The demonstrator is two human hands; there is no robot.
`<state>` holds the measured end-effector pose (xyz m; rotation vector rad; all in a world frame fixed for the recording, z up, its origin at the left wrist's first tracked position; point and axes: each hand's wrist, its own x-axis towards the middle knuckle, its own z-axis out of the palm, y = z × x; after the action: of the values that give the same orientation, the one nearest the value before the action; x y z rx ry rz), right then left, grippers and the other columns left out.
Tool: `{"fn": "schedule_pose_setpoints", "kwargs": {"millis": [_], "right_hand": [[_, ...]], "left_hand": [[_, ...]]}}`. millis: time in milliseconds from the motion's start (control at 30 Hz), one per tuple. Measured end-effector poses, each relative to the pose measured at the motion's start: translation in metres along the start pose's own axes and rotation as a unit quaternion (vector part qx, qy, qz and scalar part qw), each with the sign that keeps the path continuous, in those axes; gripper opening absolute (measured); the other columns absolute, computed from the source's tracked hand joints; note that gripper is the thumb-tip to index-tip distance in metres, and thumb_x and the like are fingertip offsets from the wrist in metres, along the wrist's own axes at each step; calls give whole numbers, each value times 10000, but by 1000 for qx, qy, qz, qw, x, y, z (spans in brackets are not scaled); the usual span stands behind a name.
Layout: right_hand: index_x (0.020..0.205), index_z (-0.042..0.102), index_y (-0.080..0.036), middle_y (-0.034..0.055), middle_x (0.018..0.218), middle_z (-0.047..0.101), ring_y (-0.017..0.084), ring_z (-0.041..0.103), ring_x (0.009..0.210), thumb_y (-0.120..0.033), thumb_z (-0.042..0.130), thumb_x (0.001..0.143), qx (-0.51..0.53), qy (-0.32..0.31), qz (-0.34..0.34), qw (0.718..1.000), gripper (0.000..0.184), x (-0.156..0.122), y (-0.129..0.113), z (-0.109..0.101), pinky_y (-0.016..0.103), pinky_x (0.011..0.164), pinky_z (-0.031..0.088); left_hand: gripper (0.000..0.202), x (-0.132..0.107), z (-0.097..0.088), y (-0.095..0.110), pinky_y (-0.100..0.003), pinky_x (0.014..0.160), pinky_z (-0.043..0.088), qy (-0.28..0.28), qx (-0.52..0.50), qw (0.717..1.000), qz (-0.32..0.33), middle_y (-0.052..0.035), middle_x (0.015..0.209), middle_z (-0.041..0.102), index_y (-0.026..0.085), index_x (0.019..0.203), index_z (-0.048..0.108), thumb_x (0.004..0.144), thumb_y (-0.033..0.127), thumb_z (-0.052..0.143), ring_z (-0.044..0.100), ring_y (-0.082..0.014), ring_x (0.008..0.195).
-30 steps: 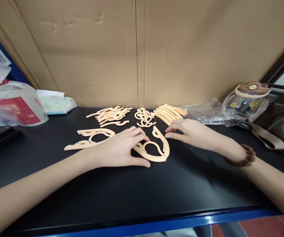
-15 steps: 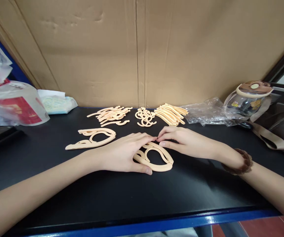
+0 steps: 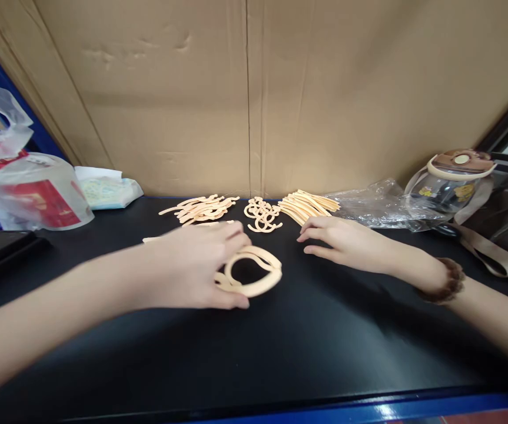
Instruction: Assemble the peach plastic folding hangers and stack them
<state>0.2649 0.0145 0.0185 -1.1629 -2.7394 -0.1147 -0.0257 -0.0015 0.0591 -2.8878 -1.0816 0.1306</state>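
My left hand (image 3: 192,268) grips a looped wooden cutout (image 3: 254,272), thumb under its near edge and fingers curled over its far side, at the middle of the black table (image 3: 324,341). The hand is blurred by motion. My right hand (image 3: 342,241) lies to the right of the cutout, apart from it, with fingers stretched out and holding nothing. A brown bead bracelet (image 3: 445,281) circles the right wrist. Behind the hands lie three piles of thin wooden pieces: curved strips (image 3: 201,209), small hooks (image 3: 261,215) and long slats (image 3: 309,205).
A cardboard sheet (image 3: 245,94) stands along the back. A plastic bag with red print (image 3: 28,194) and a tissue pack (image 3: 106,188) are at the left. Crumpled clear plastic (image 3: 377,203) and a lidded jar with a strap (image 3: 450,182) sit at the right.
My left hand has shifted the looped cutout leftward and now hides the second large cutout. My right hand has let go of the piece and drawn back to the right.
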Motion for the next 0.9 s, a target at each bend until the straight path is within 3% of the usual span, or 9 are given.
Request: {"fn": "schedule_pose_setpoints", "kwargs": {"millis": [100, 200, 267, 400, 600, 900], "right_hand": [[1077, 625, -165, 82, 1091, 611, 220, 606, 974, -293, 463, 942, 11, 5, 12, 1000, 247, -1, 0, 11, 378, 863, 494], [1077, 614, -168, 86, 1094, 604, 218, 605, 965, -275, 446, 947, 14, 17, 16, 1000, 238, -1, 0, 16, 375, 853, 499], [1072, 611, -169, 87, 1090, 604, 216, 606, 960, -274, 439, 950, 12, 23, 15, 1000, 235, -1, 0, 17, 376, 851, 502], [1071, 603, -175, 90, 1087, 601, 222, 607, 974, -265, 412, 959, 8, 33, 17, 999, 238, -2, -3, 19, 386, 851, 506], [1084, 587, -187, 87, 1097, 591, 226, 605, 995, -265, 404, 959, 6, 37, 26, 999, 235, -4, -3, 23, 398, 871, 509], [1082, 589, -198, 87, 1094, 591, 227, 609, 993, -252, 416, 947, 7, 47, 28, 998, 227, -4, -2, 27, 404, 881, 509]], "left_hand": [[713, -13, -10, -42, -340, 868, 415, -22, 28, 996, -78, -83, 1282, 515, 245, 1260, 534, 739, 730, 501, 522, -295, 1108], [736, -26, -15, -76, -395, 926, 393, -87, 21, 979, -182, -92, 1328, 491, 256, 1298, 524, 723, 716, 526, 498, -317, 1146], [724, -32, -16, -88, -399, 967, 367, -110, -4, 970, -217, -95, 1324, 496, 253, 1303, 527, 720, 680, 556, 495, -302, 1155], [752, -34, -10, -91, -396, 1007, 337, -114, -35, 964, -237, -93, 1341, 488, 263, 1327, 514, 708, 687, 555, 469, -296, 1194], [762, -31, 3, -89, -395, 1023, 327, -122, -2, 962, -242, -68, 1343, 515, 304, 1323, 530, 661, 678, 575, 406, -327, 1264], [760, -33, 11, -97, -349, 1044, 300, -112, 12, 966, -233, -27, 1355, 513, 344, 1340, 501, 676, 713, 534, 400, -281, 1278]]}}
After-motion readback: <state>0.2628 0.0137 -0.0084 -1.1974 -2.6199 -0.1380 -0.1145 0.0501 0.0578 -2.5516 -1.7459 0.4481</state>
